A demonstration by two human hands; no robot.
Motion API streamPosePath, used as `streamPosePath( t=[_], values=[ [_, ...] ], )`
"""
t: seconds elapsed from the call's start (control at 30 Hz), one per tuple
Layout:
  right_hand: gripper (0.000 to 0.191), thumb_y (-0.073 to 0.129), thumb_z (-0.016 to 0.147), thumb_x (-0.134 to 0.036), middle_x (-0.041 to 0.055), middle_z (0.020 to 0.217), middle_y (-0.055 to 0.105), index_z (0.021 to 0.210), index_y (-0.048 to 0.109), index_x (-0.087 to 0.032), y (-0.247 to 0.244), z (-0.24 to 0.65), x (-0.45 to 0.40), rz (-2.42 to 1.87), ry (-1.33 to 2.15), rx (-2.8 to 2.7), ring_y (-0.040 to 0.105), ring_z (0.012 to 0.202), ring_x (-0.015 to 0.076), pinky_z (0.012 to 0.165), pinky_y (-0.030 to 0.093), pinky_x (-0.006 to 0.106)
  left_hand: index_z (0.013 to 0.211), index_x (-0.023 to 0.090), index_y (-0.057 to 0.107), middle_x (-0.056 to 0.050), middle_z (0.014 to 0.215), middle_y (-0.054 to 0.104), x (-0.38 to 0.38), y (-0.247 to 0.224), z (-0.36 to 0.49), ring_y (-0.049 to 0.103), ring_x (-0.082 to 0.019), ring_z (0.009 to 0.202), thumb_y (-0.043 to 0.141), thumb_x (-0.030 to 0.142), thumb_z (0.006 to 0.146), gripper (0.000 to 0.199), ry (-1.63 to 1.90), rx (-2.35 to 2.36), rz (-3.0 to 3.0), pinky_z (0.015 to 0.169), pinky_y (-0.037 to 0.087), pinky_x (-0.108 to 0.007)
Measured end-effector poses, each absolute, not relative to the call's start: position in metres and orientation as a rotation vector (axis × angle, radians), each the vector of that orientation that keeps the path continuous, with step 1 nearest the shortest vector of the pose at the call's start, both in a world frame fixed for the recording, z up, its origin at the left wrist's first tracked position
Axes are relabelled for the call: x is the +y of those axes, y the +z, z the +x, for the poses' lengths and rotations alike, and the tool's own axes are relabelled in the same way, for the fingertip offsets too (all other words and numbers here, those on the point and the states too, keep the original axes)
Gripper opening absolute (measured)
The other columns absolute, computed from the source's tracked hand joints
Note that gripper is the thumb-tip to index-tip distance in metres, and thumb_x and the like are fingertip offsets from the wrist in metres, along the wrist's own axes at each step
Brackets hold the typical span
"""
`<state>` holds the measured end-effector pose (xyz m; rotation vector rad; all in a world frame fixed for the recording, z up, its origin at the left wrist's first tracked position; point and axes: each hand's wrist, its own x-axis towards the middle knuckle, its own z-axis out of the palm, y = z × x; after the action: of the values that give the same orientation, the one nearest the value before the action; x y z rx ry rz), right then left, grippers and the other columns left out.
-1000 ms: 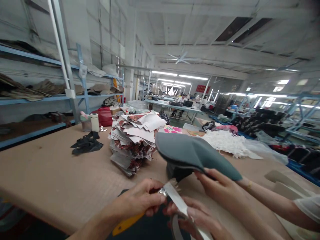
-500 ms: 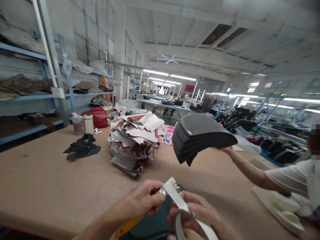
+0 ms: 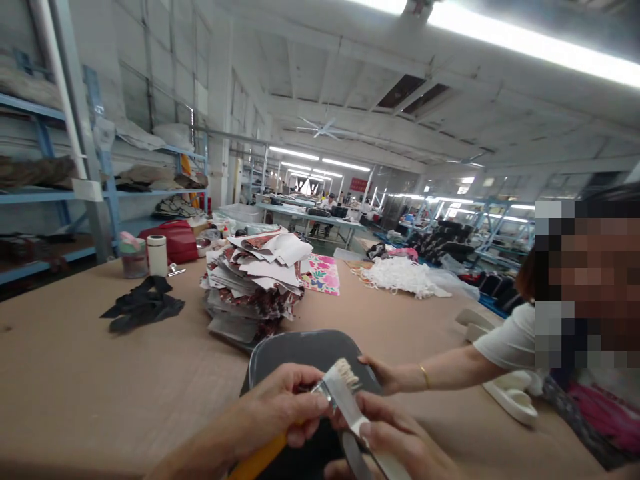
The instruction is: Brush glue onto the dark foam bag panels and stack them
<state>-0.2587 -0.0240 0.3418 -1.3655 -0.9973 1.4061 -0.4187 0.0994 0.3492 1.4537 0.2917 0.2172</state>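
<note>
My left hand (image 3: 280, 407) is closed around a paintbrush (image 3: 347, 372) with a yellow handle, a shiny metal band and cream bristles. A strip of white tape (image 3: 344, 397) lies against the brush at the band and bristles. That strip runs down to my right hand (image 3: 395, 427), whose fingers grip a roll of white tape, partly hidden at the bottom edge. Behind my hands rests a stack of dark grey padded panels (image 3: 300, 347). A co-worker's hand (image 3: 383, 375) touches its right side.
A tall pile of white-backed cut pieces (image 3: 255, 287) stands beyond the panels. To its left lie black fabric scraps (image 3: 145, 307), a cream bottle (image 3: 157, 255) and a red bag (image 3: 177, 240). White straps (image 3: 400, 275) are heaped at the back right. The co-worker's arm reaches in from the right.
The co-worker has brought the panel stack from the air at the right down to the table behind my hands. My hands keep hold of brush and tape; the view has turned slightly right.
</note>
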Motion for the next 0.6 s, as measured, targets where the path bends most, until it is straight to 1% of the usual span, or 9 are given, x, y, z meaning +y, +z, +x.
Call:
streamPosePath(
  t=[0.07,0.13,0.2,0.27,0.3,0.43,0.5,0.57,0.6],
  values=[
    [0.04,0.057,0.07,-0.051,0.0012,0.078,0.059,0.095,0.061,-0.02,0.343,-0.253,-0.037,-1.364,1.381,-1.015,0.057,0.064,0.0138,0.066,0.047,0.027,0.087,0.01,0.063,-0.001,0.067,0.056,0.086,0.351,-0.408,0.036,-0.003,0.043,0.056,0.036,0.078,0.028,0.222,0.26,1.402,0.037,0.027,-0.013],
    [0.046,0.057,0.068,-0.058,0.0035,0.083,0.06,0.094,0.061,-0.02,0.345,-0.246,-0.049,-1.406,1.313,-1.08,0.059,0.074,0.0182,0.069,0.047,0.029,0.084,0.011,0.063,-0.002,0.072,0.058,0.072,0.351,-0.396,0.036,-0.002,0.043,0.056,0.039,0.079,0.029,0.22,0.254,1.341,0.036,0.026,-0.013],
    [0.049,0.058,0.066,-0.061,0.0055,0.089,0.061,0.093,0.062,-0.02,0.347,-0.239,-0.06,-1.441,1.209,-1.174,0.057,0.086,0.0219,0.076,0.045,0.03,0.08,0.012,0.062,-0.001,0.072,0.058,0.06,0.35,-0.385,0.036,-0.001,0.041,0.056,0.042,0.079,0.03,0.212,0.284,1.291,0.033,0.024,-0.012],
    [0.049,0.057,0.067,-0.061,0.0065,0.094,0.061,0.094,0.061,-0.019,0.348,-0.231,-0.071,-1.415,1.14,-1.249,0.054,0.095,0.0229,0.082,0.042,0.029,0.079,0.013,0.061,0.0,0.07,0.057,0.049,0.348,-0.375,0.036,-0.001,0.039,0.057,0.043,0.079,0.03,0.201,0.318,1.264,0.031,0.023,-0.012],
    [0.049,0.056,0.069,-0.06,0.0065,0.096,0.061,0.095,0.06,-0.019,0.349,-0.227,-0.077,-1.386,1.132,-1.265,0.053,0.096,0.0227,0.084,0.041,0.029,0.079,0.013,0.061,0.0,0.071,0.057,0.044,0.347,-0.371,0.037,-0.001,0.039,0.057,0.042,0.079,0.029,0.201,0.323,1.258,0.031,0.023,-0.012],
    [0.044,0.055,0.073,-0.056,0.0045,0.094,0.06,0.097,0.059,-0.019,0.351,-0.217,-0.098,-1.267,1.175,-1.301,0.054,0.093,0.0213,0.084,0.04,0.029,0.079,0.012,0.06,-0.002,0.072,0.058,0.027,0.344,-0.361,0.041,-0.002,0.04,0.055,0.042,0.081,0.03,0.201,0.277,1.235,0.033,0.025,-0.013],
    [0.04,0.054,0.076,-0.051,0.0031,0.098,0.06,0.102,0.06,-0.021,0.353,-0.215,-0.108,-1.244,1.177,-1.29,0.053,0.096,0.0205,0.088,0.039,0.03,0.079,0.012,0.061,-0.001,0.072,0.057,0.018,0.345,-0.359,0.045,-0.003,0.045,0.056,0.041,0.08,0.03,0.195,0.235,1.195,0.038,0.03,-0.013],
    [0.039,0.054,0.077,-0.049,0.0029,0.103,0.059,0.104,0.061,-0.022,0.356,-0.215,-0.118,-1.249,1.145,-1.264,0.051,0.1,0.0208,0.092,0.036,0.031,0.082,0.011,0.063,-0.002,0.073,0.056,0.011,0.345,-0.358,0.049,-0.005,0.055,0.057,0.039,0.081,0.028,0.194,0.205,1.163,0.051,0.037,-0.014],
    [0.041,0.055,0.076,-0.051,0.0031,0.105,0.059,0.104,0.062,-0.023,0.357,-0.215,-0.122,-1.25,1.132,-1.249,0.052,0.1,0.0213,0.092,0.036,0.031,0.084,0.011,0.063,-0.002,0.074,0.057,0.008,0.346,-0.357,0.051,-0.006,0.06,0.056,0.038,0.082,0.028,0.184,0.2,1.153,0.056,0.038,-0.015]
  ],
)
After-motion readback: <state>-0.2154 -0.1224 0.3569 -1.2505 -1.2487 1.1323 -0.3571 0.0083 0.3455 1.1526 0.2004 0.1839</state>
